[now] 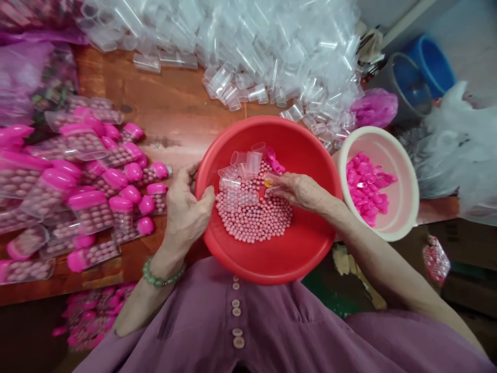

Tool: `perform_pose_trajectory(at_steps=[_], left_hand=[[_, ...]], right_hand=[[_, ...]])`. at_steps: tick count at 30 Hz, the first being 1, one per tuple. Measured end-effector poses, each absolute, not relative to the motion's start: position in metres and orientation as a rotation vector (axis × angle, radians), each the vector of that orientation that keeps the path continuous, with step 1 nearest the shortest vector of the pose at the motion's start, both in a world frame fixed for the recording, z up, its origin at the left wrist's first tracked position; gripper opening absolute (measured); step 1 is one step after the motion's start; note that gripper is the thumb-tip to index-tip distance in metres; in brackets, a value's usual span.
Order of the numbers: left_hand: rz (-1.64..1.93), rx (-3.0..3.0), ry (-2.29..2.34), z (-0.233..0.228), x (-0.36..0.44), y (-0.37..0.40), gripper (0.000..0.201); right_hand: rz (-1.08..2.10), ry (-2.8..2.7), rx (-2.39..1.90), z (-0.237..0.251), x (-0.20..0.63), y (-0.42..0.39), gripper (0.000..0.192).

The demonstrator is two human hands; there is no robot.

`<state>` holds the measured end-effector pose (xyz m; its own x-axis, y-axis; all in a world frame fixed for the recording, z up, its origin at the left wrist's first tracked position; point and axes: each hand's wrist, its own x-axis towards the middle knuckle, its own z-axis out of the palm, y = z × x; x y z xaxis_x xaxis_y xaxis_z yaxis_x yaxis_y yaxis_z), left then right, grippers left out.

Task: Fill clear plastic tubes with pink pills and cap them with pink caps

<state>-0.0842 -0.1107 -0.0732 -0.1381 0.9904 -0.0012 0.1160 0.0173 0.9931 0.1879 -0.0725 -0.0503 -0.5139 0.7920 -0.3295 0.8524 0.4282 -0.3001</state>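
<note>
I am seeing the left hand (186, 210) gripping the rim of the red basin (310, 243) at center frame, thumb curling over the edge and fingers closing outside it. The right hand (297, 189) is lying inside the basin, fingertips pinching together over the pink beads (252, 215); something small and orange is sitting at the fingertips (I cannot tell whether they are holding it). Clear tubes (243, 168) are lying on the beads just left of that hand. Filled tubes (89, 207) with pink caps are piling up at the left, and a cream bowl (404, 217) of caps (365, 186) is sitting at the right.
</note>
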Motion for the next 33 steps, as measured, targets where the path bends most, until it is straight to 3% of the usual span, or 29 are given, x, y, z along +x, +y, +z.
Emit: perform_pose_trajectory(at_steps=[4, 13, 23, 33], left_hand=[[1.366, 1.223, 1.449, -0.053, -0.085, -0.127, 0.043], [1.525, 1.414, 1.474, -0.037, -0.091, -0.132, 0.044], [1.599, 1.468, 1.465, -0.034, -0.096, -0.128, 0.040], [1.334, 1.390, 1.550, -0.077, -0.123, -0.082, 0.037]], right_hand=[[-0.691, 2.500, 1.336, -0.048, 0.189, -0.081, 0.019], [-0.785, 2.476, 1.680, -0.051, 0.191, -0.092, 0.014], [-0.467, 2.246, 1.454, -0.045, 0.175, -0.099, 0.020], [-0.139, 2.343, 1.132, -0.058, 0.165, -0.090, 0.025]])
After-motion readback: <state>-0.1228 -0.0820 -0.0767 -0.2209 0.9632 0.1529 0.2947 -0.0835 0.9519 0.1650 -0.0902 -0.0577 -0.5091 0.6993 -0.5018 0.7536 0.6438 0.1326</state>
